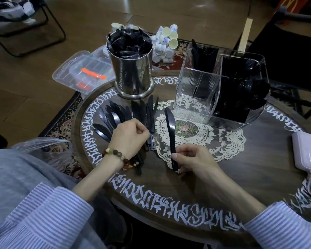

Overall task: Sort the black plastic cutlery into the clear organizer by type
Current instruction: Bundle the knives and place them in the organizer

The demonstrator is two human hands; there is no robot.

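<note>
Head view. Your right hand (pixel 192 159) pinches a black knife (pixel 171 130) low on its handle, thumb on top, blade pointing to 12 o'clock over the doily (pixel 214 139). Your left hand (pixel 129 135) sits with fingers curled over the loose pile (pixel 126 115) of unsorted cutlery at 9 o'clock from the knife; the fingertips meet at the pile's handles, but whether they have a piece pinched cannot be told.

The organizer (pixel 221 87) stands at 1 o'clock from the knife, well apart from your right hand. Its rear compartment holds upright black pieces, the right side is packed with dark cutlery, and the near-left compartment looks nearly bare. Which type sits where is too dark to read.

A steel canister (pixel 133 72) of black packets stands at 12 o'clock from the pile.

Handling, as judged: the knife is light, thin and somewhat flexible, with a glossy surface that may slip in a loose pinch. Your hold near the handle end leaves the blade free to swing; a grip nearer mid-handle would steady it. Pieces in the pile overlap, so lifting one may drag its neighbours.
</note>
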